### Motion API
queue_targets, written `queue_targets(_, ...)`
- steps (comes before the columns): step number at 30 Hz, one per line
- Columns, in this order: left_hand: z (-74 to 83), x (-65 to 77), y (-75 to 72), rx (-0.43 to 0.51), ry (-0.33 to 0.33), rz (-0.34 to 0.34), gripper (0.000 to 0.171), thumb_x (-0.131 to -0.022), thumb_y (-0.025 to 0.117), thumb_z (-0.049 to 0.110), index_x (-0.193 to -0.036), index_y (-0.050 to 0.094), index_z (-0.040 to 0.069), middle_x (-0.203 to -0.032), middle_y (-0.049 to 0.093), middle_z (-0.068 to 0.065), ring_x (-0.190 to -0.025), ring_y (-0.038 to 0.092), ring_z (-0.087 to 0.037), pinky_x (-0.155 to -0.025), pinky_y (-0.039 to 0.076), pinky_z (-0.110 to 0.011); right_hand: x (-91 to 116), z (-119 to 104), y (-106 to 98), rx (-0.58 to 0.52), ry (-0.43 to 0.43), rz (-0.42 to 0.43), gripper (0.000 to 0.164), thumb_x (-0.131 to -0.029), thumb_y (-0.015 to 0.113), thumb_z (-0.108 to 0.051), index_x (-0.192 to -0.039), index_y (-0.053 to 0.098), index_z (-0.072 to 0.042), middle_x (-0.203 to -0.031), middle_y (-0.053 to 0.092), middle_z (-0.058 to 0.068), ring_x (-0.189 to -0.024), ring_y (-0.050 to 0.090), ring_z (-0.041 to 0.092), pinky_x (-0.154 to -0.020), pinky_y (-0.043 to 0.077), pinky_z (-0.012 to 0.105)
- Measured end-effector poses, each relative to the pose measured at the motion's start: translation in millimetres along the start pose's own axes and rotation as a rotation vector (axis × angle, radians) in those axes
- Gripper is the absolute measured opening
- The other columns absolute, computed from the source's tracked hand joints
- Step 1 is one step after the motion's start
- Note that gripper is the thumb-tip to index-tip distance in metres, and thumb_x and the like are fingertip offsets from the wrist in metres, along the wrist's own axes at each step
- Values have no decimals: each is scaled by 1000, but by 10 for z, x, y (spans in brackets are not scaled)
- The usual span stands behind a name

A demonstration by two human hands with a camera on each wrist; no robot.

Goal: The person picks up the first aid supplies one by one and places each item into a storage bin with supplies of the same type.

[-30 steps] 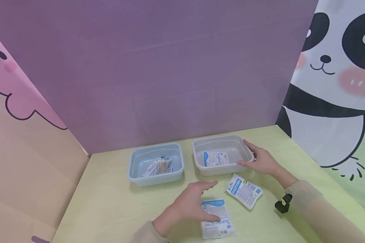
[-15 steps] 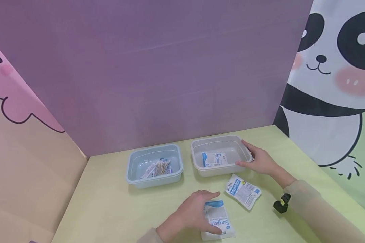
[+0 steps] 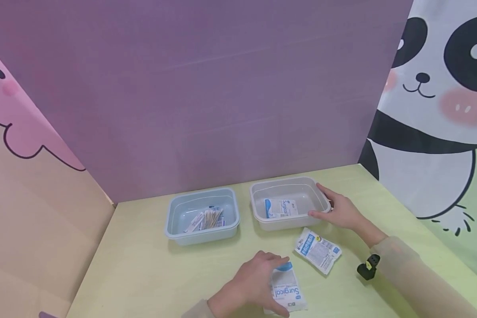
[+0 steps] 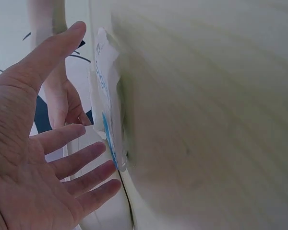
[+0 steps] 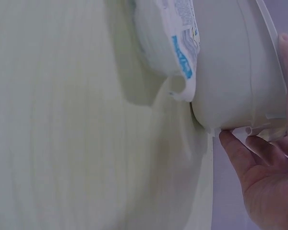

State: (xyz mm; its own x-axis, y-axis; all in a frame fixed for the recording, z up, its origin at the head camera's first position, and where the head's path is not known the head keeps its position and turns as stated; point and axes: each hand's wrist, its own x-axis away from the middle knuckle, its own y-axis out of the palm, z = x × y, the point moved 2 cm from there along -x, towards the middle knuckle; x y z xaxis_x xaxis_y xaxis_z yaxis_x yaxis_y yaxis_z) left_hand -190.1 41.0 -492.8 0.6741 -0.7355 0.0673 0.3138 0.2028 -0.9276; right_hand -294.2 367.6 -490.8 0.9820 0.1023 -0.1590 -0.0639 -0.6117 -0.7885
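Note:
My left hand (image 3: 254, 282) hovers over a white and blue packet (image 3: 288, 291) marked "Surgical" on the table. Its thumb and fingers are spread on either side of that packet, and the left wrist view shows a gap between palm and packet. With my right hand (image 3: 341, 213) I grip the right end of an off-white plastic container (image 3: 278, 224), thumb over the rim and fingers at its outer side. Inside that container lies another "Surgical" packet (image 3: 281, 207). In front of it rests a puffy white packet (image 3: 319, 251) with a blue label, touched by neither hand.
A light blue container (image 3: 204, 238) stands left of the off-white one, holding a bundle of cotton swabs (image 3: 212, 218) and small wrapped packs. A purple wall (image 3: 206, 97) rises behind the pale yellow table (image 3: 143, 265), with printed panels at both sides.
My left hand has shifted slightly right and down, further over the "Surgical" packet on the table. My right hand has stayed on the off-white container.

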Motion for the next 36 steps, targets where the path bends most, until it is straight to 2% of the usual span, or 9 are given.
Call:
queue_targets(5,14,-9,5,-26,13,-17,107,-61,98,65,-153,57,32,-148,62,9,-128,57,-9,-97,58,-28,1,16,7,1,3,4,108,-91,82,-49,-167,24,2,-164,39,34,-141,51,56,-109,52,63)
queue_targets(11,19,-16,12,-48,-17,-63,105,-61,100,62,-153,57,34,-149,61,9,-129,55,-9,-105,55,-29,4,22,14,-9,-6,7,108,-91,83,-48,-167,25,2,-164,39,34,-141,51,56,-109,51,63)
queue_targets(17,18,-23,56,-35,18,-31,95,-69,99,51,-152,59,28,-142,66,9,-121,54,-7,-102,53,-22,11,3,10,-19,-10,13,108,-91,83,-48,-167,25,1,-164,39,33,-141,52,56,-109,51,64)
queue_targets(24,33,-59,14,-22,27,1,90,-69,99,47,-148,63,27,-135,69,10,-114,55,-5,-97,53,-20,11,5,11,-18,-4,8,108,-92,82,-48,-167,24,1,-165,38,34,-141,52,56,-109,51,64)
queue_targets(27,28,-78,-47,-1,34,42,91,-68,99,45,-148,63,25,-136,69,9,-115,56,-6,-99,52,-19,13,5,3,-15,4,1,108,-92,82,-49,-168,23,1,-165,37,34,-142,50,57,-110,50,64)
queue_targets(30,15,-109,-147,13,57,113,91,-67,99,42,-148,64,22,-138,70,7,-119,58,-8,-103,51,-18,14,2,2,-17,0,-1,108,-92,82,-49,-167,23,2,-165,38,35,-142,50,57,-110,51,64)
queue_targets(36,10,-192,-471,55,109,258,89,-65,99,36,-145,66,15,-144,69,1,-129,61,-16,-111,50,-24,21,-23,-2,-25,-23,16,106,-92,83,-46,-166,26,3,-161,43,35,-138,55,55,-106,54,64)
